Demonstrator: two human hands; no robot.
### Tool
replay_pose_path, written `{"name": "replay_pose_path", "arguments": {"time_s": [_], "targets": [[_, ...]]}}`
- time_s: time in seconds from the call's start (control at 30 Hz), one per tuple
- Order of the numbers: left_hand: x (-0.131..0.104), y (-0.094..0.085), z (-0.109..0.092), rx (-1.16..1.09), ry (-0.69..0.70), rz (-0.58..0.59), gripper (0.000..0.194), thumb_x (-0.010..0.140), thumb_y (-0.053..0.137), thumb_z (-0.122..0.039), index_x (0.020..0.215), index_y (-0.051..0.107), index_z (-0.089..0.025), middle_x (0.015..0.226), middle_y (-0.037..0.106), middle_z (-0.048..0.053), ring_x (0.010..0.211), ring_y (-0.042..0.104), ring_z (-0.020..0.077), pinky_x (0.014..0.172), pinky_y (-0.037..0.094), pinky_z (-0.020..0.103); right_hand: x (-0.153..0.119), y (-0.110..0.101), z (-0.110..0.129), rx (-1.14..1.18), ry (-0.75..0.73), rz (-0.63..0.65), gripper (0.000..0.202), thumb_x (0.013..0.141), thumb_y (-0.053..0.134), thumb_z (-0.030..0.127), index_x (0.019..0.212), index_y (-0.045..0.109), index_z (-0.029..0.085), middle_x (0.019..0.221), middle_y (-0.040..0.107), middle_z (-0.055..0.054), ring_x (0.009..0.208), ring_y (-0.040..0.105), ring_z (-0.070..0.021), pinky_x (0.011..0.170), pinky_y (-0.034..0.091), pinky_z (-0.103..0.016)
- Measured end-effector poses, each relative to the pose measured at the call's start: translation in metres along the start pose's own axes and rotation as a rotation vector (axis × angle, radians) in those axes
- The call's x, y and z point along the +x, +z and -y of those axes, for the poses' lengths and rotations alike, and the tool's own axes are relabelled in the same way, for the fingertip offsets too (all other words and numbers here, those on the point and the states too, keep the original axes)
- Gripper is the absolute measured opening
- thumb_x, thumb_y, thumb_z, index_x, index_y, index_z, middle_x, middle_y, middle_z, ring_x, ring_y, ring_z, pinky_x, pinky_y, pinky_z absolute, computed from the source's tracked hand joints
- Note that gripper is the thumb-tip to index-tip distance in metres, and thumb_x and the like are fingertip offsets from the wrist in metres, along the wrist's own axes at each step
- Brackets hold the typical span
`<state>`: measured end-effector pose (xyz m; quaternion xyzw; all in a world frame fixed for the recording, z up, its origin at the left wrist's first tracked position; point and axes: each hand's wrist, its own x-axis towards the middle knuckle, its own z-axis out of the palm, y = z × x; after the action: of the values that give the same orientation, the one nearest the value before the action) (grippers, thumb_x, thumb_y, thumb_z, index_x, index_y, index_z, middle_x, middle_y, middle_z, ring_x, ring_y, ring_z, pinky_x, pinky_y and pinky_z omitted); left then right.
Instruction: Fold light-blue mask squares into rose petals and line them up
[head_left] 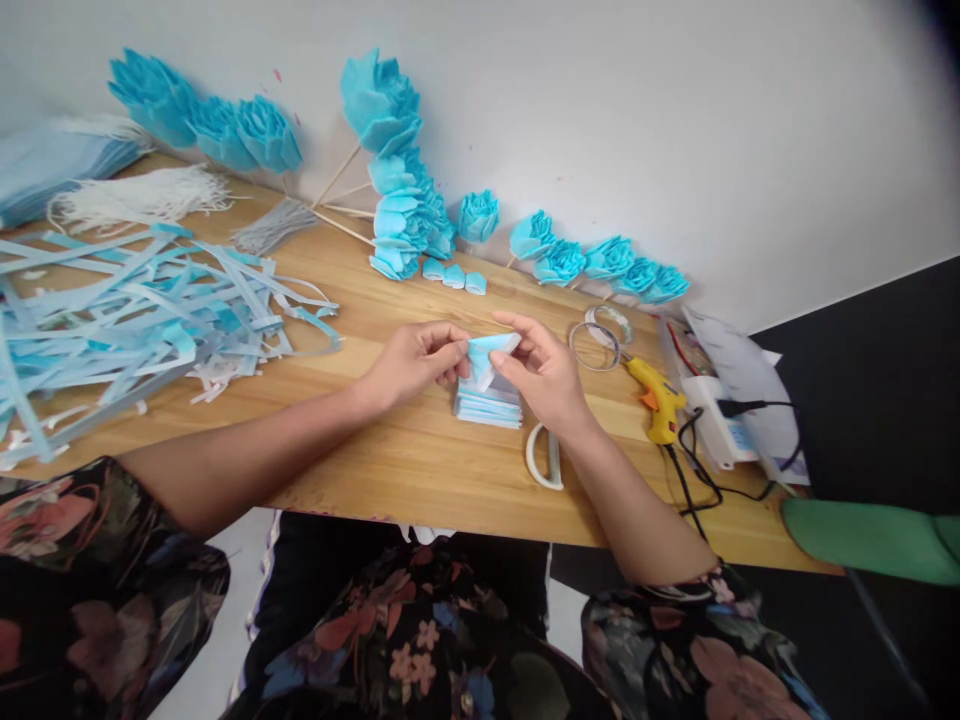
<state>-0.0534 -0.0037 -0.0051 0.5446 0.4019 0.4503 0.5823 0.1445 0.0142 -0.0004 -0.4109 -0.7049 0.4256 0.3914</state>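
Between my two hands is a small piece of light blue fabric (487,348), partly folded to a point, with a paler underside. My left hand (429,357) pinches its left corner between thumb and fingers. On the other side my right hand (541,368) grips the right part, thumb in front and index finger raised. Right beneath it lies a stack of blue and white fabric pieces (489,408) on the wooden table (390,450). A white half-round ring-like object (543,458) lies beside the stack, near my right wrist. Three small folded blue pieces (454,277) sit in a row farther back.
Blue fabric flowers (397,210) on sticks lean along the wall. Cut blue strips (150,330) heap up at left, near white cords (142,195) and thin grey wires (276,226). At right are tape rolls (596,340), a yellow glue gun (657,398), a white power strip (720,420) and cables.
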Motion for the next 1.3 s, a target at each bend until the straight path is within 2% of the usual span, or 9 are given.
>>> {"name": "replay_pose_path", "arguments": {"time_s": [0.27, 0.4, 0.67, 1.13, 1.3], "targets": [[0.0005, -0.0016, -0.0016, 0.024, 0.047, 0.001, 0.031, 0.091, 0.057, -0.038, 0.073, 0.062, -0.013, 0.066, 0.067, 0.003, 0.055, 0.056, 0.0082, 0.057, 0.048, 0.02, 0.0, 0.0017, 0.0019, -0.049, -0.001, 0.006, 0.042, 0.081, 0.069, 0.029, 0.123, 0.062, 0.026, 0.077, 0.063, 0.002, 0.068, 0.058, -0.0135, 0.067, 0.053, -0.029], [0.0021, -0.0013, 0.0019, 0.004, 0.01, -0.004, 0.022, 0.085, 0.067, -0.033, 0.079, 0.062, -0.013, 0.065, 0.067, 0.001, 0.054, 0.056, 0.0076, 0.055, 0.047, 0.019, -0.0004, 0.002, 0.0018, -0.041, 0.0, 0.016, 0.042, 0.082, 0.067, 0.027, 0.123, 0.062, 0.026, 0.076, 0.062, 0.003, 0.068, 0.057, -0.0122, 0.067, 0.052, -0.028], [0.0024, -0.0003, 0.0015, 0.005, -0.021, -0.005, 0.014, 0.084, 0.066, -0.024, 0.077, 0.062, -0.012, 0.064, 0.065, 0.0, 0.053, 0.055, 0.0067, 0.054, 0.045, 0.019, 0.0021, 0.0002, 0.0026, -0.02, -0.029, -0.026, 0.042, 0.083, 0.066, 0.025, 0.124, 0.06, 0.026, 0.074, 0.056, 0.004, 0.067, 0.054, -0.0118, 0.065, 0.049, -0.027], [0.0013, -0.0026, 0.0, 0.052, 0.051, 0.004, 0.037, 0.094, 0.053, -0.041, 0.072, 0.062, -0.012, 0.066, 0.065, 0.003, 0.056, 0.056, 0.0082, 0.056, 0.046, 0.02, 0.0019, -0.0007, 0.0032, -0.016, -0.001, -0.037, 0.041, 0.083, 0.067, 0.028, 0.124, 0.061, 0.026, 0.075, 0.059, 0.004, 0.067, 0.055, -0.0118, 0.064, 0.049, -0.027], [0.0009, -0.0007, -0.0004, 0.089, 0.023, 0.07, 0.026, 0.086, 0.064, -0.036, 0.079, 0.065, -0.012, 0.067, 0.065, 0.001, 0.059, 0.057, 0.0088, 0.057, 0.044, 0.02, -0.0002, 0.0042, -0.0002, 0.014, 0.013, 0.031, 0.041, 0.084, 0.065, 0.028, 0.125, 0.061, 0.027, 0.077, 0.061, 0.003, 0.068, 0.056, -0.0127, 0.066, 0.05, -0.028]]}}
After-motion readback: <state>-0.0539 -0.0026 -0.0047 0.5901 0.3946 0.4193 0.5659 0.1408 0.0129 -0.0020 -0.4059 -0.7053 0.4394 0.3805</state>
